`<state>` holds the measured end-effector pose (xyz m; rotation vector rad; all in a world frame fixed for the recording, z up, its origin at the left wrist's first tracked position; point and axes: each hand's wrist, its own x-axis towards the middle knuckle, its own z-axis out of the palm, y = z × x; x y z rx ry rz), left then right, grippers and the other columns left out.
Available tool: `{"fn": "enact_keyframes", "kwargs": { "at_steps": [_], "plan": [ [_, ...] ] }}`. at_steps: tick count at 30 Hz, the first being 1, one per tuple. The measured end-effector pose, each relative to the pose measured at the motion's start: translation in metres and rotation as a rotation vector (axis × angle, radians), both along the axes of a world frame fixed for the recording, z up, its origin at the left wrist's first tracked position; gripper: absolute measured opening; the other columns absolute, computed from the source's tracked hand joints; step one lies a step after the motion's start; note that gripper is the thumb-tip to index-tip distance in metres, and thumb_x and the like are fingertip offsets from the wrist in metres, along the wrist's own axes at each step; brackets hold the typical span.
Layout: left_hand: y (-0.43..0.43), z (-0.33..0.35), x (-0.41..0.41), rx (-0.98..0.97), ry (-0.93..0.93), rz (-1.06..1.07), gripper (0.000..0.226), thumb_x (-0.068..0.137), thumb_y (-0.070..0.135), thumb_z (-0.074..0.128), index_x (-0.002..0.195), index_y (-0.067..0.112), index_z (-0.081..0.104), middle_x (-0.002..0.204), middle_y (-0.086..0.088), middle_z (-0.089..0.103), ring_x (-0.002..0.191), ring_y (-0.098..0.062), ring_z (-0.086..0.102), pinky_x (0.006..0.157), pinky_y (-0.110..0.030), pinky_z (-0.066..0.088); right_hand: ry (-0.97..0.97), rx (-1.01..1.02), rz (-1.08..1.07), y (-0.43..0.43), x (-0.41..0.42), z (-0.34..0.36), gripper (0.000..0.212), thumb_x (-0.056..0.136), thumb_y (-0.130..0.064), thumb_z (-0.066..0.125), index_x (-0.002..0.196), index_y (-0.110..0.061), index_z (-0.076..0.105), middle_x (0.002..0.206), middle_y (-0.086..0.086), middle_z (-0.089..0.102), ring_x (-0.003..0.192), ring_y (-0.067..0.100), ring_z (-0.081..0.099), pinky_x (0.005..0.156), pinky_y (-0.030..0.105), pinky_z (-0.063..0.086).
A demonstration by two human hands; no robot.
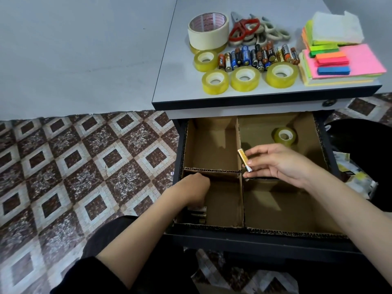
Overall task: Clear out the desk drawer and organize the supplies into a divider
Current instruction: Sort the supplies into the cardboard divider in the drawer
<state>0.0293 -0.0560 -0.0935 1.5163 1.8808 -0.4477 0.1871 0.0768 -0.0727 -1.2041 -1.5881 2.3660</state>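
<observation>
Right hand [282, 164], fingers [261, 151] pinching a gold battery [244, 159] above the cardboard divider [212, 169], left hand [191, 192] in its 7 o'clock compartment, fingers hidden, grip unclear

Quick count: 4 clear tape rolls [245, 78] on desk + 1 more roll [284, 136] in divider [207, 149], 1 masking tape [209, 32], 1 red scissors [244, 28], approx 14 batteries [246, 57] up top, 1 gold battery [244, 160] in right hand [282, 164], 4 compartments.

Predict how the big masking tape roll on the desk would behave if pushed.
Lying flat, the masking tape roll would probably slide, not roll. It seems to rest on a yellow tape roll, so a push might tip it off. Its hollow core suggests little weight.
</observation>
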Motion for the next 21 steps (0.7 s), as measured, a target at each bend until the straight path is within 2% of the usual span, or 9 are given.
{"fn": "enact_keyframes", "kwargs": {
  "at_steps": [2, 4, 6, 8, 11, 12, 16, 18, 21],
  "plan": [
    [-0.001, 0.014, -0.009, 0.049, -0.207, 0.163, 0.019, 0.082, 0.001, 0.063, 0.099, 0.006, 0.071, 0.099, -0.007, 0.071, 0.09, -0.017, 0.066, 0.082, -0.028, 0.054, -0.014, 0.009, 0.02, -0.004, 0.002, 0.002, 0.02, 0.082, 0.008, 0.059, 0.099, 0.0, 0.064, 0.08, 0.016, 0.068, 0.069, 0.022, 0.071, 0.062, 0.025, 0.059],
    [-0.005, 0.031, -0.019, 0.119, -0.37, 0.341, 0.015, 0.084, 0.0, 0.062, 0.087, 0.011, 0.072, 0.085, -0.002, 0.07, 0.071, -0.008, 0.065, 0.071, -0.023, 0.057, -0.039, 0.034, 0.071, -0.011, 0.004, 0.005, 0.019, 0.083, 0.006, 0.059, 0.101, 0.001, 0.064, 0.081, 0.017, 0.068, 0.069, 0.022, 0.07, 0.059, 0.023, 0.057],
    [-0.012, 0.042, -0.027, 0.263, -0.44, 0.48, 0.013, 0.083, 0.003, 0.065, 0.078, 0.014, 0.069, 0.075, 0.003, 0.067, 0.059, 0.0, 0.062, 0.064, -0.016, 0.055, -0.056, 0.052, 0.16, -0.021, 0.008, 0.011, 0.02, 0.084, 0.005, 0.058, 0.102, 0.0, 0.064, 0.079, 0.015, 0.068, 0.068, 0.022, 0.069, 0.056, 0.025, 0.057],
    [-0.019, 0.041, -0.034, 0.523, -0.422, 0.587, 0.012, 0.083, 0.011, 0.068, 0.074, 0.02, 0.066, 0.071, 0.005, 0.065, 0.058, 0.003, 0.059, 0.059, -0.009, 0.049, -0.091, 0.111, 0.26, -0.035, 0.008, 0.014, 0.019, 0.084, 0.006, 0.059, 0.1, -0.003, 0.064, 0.078, 0.012, 0.067, 0.064, 0.022, 0.067, 0.054, 0.025, 0.055],
    [-0.024, 0.03, -0.042, 0.819, -0.218, 0.691, 0.008, 0.083, 0.02, 0.069, 0.076, 0.023, 0.066, 0.074, 0.008, 0.064, 0.065, -0.001, 0.057, 0.058, -0.01, 0.045, -0.195, 0.286, 0.38, -0.053, -0.002, 0.01, 0.017, 0.085, 0.003, 0.061, 0.095, -0.011, 0.064, 0.081, 0.009, 0.064, 0.057, 0.015, 0.064, 0.052, 0.022, 0.051],
    [-0.024, 0.027, -0.045, 0.837, -0.152, 0.682, 0.002, 0.083, 0.021, 0.068, 0.084, 0.023, 0.068, 0.082, 0.006, 0.064, 0.071, -0.005, 0.057, 0.062, -0.014, 0.047, -0.225, 0.345, 0.398, -0.057, -0.006, 0.008, 0.016, 0.086, 0.002, 0.061, 0.094, -0.012, 0.064, 0.083, 0.008, 0.064, 0.055, 0.013, 0.062, 0.051, 0.021, 0.051],
    [-0.017, 0.015, -0.052, 0.757, -0.036, 0.591, 0.035, 0.087, 0.022, 0.064, 0.121, 0.018, 0.062, 0.12, -0.001, 0.057, 0.105, -0.016, 0.055, 0.089, -0.027, 0.045, -0.288, 0.551, 0.473, -0.067, -0.028, 0.002, 0.014, 0.089, -0.003, 0.059, 0.098, -0.014, 0.06, 0.088, 0.005, 0.063, 0.053, 0.009, 0.059, 0.048, 0.016, 0.048],
    [-0.014, 0.013, -0.052, 0.732, -0.014, 0.551, 0.038, 0.088, 0.022, 0.063, 0.125, 0.015, 0.06, 0.128, -0.002, 0.055, 0.115, -0.018, 0.051, 0.096, -0.026, 0.039, -0.309, 0.639, 0.547, -0.077, -0.039, -0.004, 0.016, 0.09, -0.005, 0.057, 0.101, -0.015, 0.061, 0.09, 0.002, 0.063, 0.057, 0.007, 0.06, 0.049, 0.015, 0.048],
    [-0.014, 0.013, -0.052, 0.755, -0.023, 0.564, 0.038, 0.089, 0.02, 0.062, 0.126, 0.013, 0.059, 0.13, -0.005, 0.056, 0.117, -0.019, 0.052, 0.097, -0.026, 0.039, -0.343, 0.708, 0.623, -0.093, -0.057, -0.019, 0.021, 0.089, -0.002, 0.055, 0.107, -0.011, 0.061, 0.093, 0.003, 0.06, 0.067, 0.013, 0.061, 0.051, 0.015, 0.047]
  ]
}}
